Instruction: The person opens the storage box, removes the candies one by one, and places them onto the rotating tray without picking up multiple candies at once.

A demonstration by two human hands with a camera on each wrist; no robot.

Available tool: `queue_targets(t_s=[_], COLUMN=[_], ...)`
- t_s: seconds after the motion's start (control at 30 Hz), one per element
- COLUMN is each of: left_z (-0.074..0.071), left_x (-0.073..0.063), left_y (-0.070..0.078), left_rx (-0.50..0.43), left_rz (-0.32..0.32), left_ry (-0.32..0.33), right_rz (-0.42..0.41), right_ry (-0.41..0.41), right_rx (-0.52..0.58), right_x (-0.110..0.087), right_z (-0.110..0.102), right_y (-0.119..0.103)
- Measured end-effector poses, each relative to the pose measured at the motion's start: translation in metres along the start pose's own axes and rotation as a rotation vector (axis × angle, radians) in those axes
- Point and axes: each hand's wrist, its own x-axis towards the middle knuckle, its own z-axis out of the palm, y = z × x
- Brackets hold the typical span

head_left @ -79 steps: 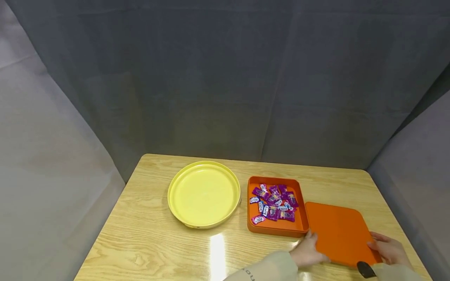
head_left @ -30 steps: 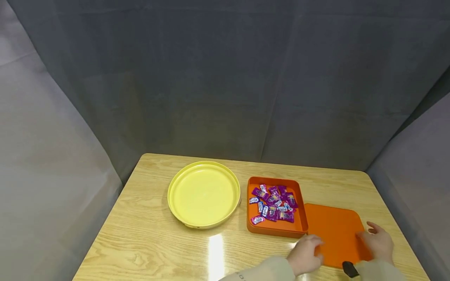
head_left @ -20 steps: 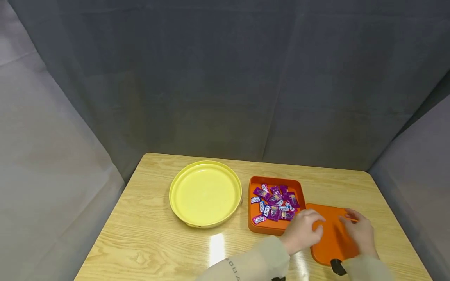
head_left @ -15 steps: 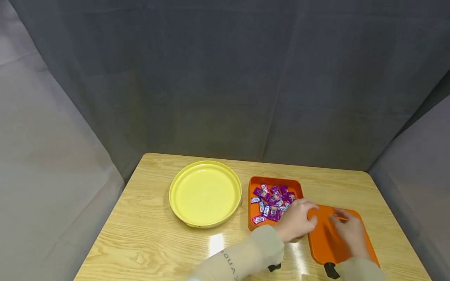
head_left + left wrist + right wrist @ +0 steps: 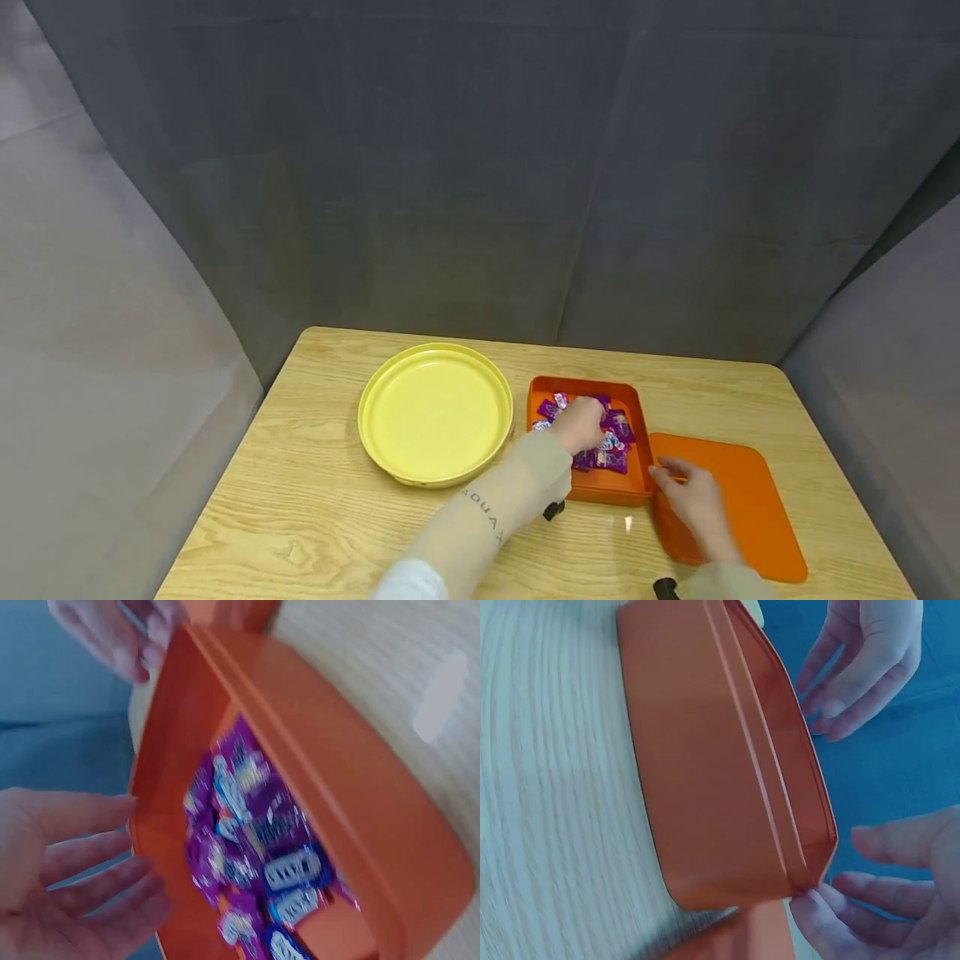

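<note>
An orange square box (image 5: 609, 495) holds several wrapped candies (image 5: 618, 427), purple ones and smaller white-and-blue ones. My left hand (image 5: 581, 425) hovers over the candies and hides some of them. In the left wrist view the left hand (image 5: 82, 881) has its fingers loosely extended over the box's opening, with no candy in them. My right hand (image 5: 692, 498) is at the box's near right corner. The right wrist view shows that hand (image 5: 892, 889) with spread fingers, the fingertips at or beside the corner; contact is unclear. Beneath it, the orange lid (image 5: 757, 517) lies flat.
Left of the box stands a round yellow tray (image 5: 435, 417) with a raised rim. Everything rests on a light wooden table (image 5: 285, 500). Dark grey cloth (image 5: 465, 167) hangs behind the table, and lighter cloth (image 5: 112, 375) stands at the sides.
Both hands have let go of the orange lid, now lying on the table. The left hand has moved left and forward over the candies; the right has moved left to the box's corner.
</note>
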Motion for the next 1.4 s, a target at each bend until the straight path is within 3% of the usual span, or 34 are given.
queue_targets(t_s=[0.23,0.43,0.63,0.8,0.97,1.2,1.4], left_z=[0.002,0.015,0.020,0.022,0.030,0.043,0.049], left_x=[0.011,0.019,0.019,0.017,0.017,0.019,0.021], left_y=[-0.017,-0.036,-0.044,-0.040,-0.038,-0.037,-0.037], left_rx=[0.018,0.038,0.056,0.052,0.063,0.170,0.181], left_rz=[-0.145,-0.217,-0.220,-0.232,-0.240,-0.231,-0.250], left_ry=[-0.109,-0.104,-0.046,-0.078,-0.068,0.004,0.020], right_rz=[0.029,0.038,0.042,0.036,0.052,0.051,0.053], right_ry=[0.031,0.068,0.067,0.071,0.065,0.069,0.062], right_rx=[0.030,0.011,0.010,0.009,0.018,0.028,0.030], right_x=[0.003,0.005,0.005,0.005,0.005,0.004,0.004], right_z=[0.012,0.019,0.022,0.022,0.023,0.023,0.022], right_y=[0.001,0.005,0.006,0.006,0.006,0.005,0.005])
